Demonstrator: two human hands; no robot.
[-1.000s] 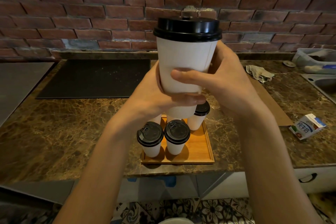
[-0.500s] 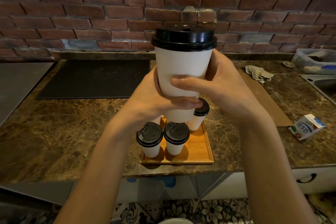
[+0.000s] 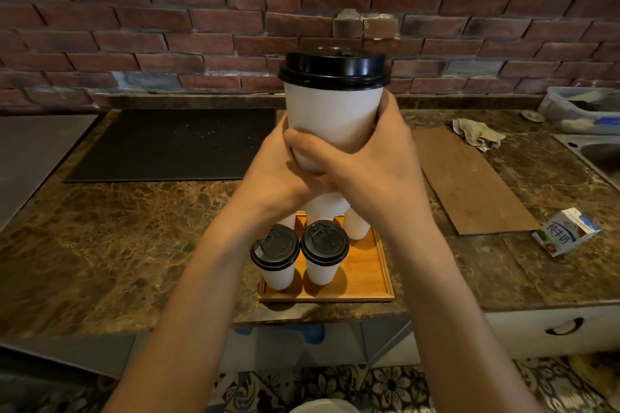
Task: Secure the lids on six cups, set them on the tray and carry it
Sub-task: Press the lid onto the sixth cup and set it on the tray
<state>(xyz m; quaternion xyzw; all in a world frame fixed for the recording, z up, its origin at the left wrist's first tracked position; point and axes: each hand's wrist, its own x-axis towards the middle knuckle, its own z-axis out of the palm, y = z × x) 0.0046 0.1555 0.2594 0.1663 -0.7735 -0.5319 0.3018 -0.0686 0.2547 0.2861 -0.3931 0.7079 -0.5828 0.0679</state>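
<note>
cup: white paper cup (image 3: 332,117), upright, held in the air above the tray, well clear of it.
lid: black lid (image 3: 333,69) on the cup's rim; sits level on the side seen.
left hand: left hand (image 3: 278,174) grips the cup's lower half from the left, fingers curled round the front.
right hand: right hand (image 3: 375,164) grips the same cup from the right; thumb lies across the front wall, palm overlaps the left fingers.
tray: wooden tray (image 3: 362,275) on the counter (image 3: 134,228), near its front edge, below the hands.
front-left cup: front-left cup (image 3: 275,251) lidded, upright, at the tray's front left.
front-middle cup: front-middle cup (image 3: 323,246) lidded, upright, just beside the front-left cup.
rear-right cup: rear-right cup (image 3: 357,225) shows its white wall only; top hidden by the right hand.
rear-left cup: rear-left cup (image 3: 288,221) is a sliver of wall; top hidden by the left wrist.
cup count on tray: cannot tell; the hands cover the rear row.
mat: black mat (image 3: 167,144) at the counter's back left.
board: wooden board (image 3: 469,184) flat, right of the tray.
carton: milk carton (image 3: 567,231) on its side, just beside the board's near end.
rag: rag (image 3: 476,134) crumpled at the board's far end.
sink: sink (image 3: 597,154) at the right edge, tub (image 3: 577,107) behind it.
wall: brick wall (image 3: 167,27) behind the counter.
</note>
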